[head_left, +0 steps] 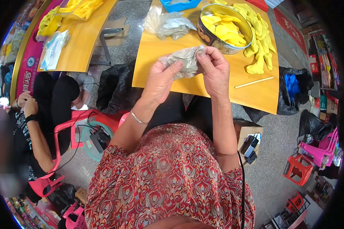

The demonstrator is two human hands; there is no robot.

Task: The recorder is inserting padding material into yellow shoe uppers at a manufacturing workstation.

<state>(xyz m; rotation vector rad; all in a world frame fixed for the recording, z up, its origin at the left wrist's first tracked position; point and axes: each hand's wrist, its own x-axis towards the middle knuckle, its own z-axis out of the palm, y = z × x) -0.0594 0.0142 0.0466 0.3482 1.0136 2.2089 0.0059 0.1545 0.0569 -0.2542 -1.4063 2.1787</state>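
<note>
Okay, both hands busy: left hand (161, 79) pinches one side of a crumpled clear plastic bag (187, 63), thumb on top; right hand (216, 72) grips the bag's other end between thumb and bent fingers. Can't tell if anything's inside. Bag is held up on the near side of the round tin (222, 47), a bit left of it. Tin is open, dark-sided, with yellow glove-like pieces (227, 32) inside. More of the same, a yellow heap (260, 36), lies just right of the tin. Thin pale stick (254, 82) nearer the wearer than the tin, off to its right. Left of the tin, a bunch of clear plastic bags (174, 26); beyond those, farther than the tin, a blue plastic container (179, 4), partly cut off. All on the yellow wood-look tabletop (149, 57) under the tin. Well left of the tin, second table (78, 49) with yellow items (82, 8); seated co-worker (40, 137) near it, hands together.
</note>
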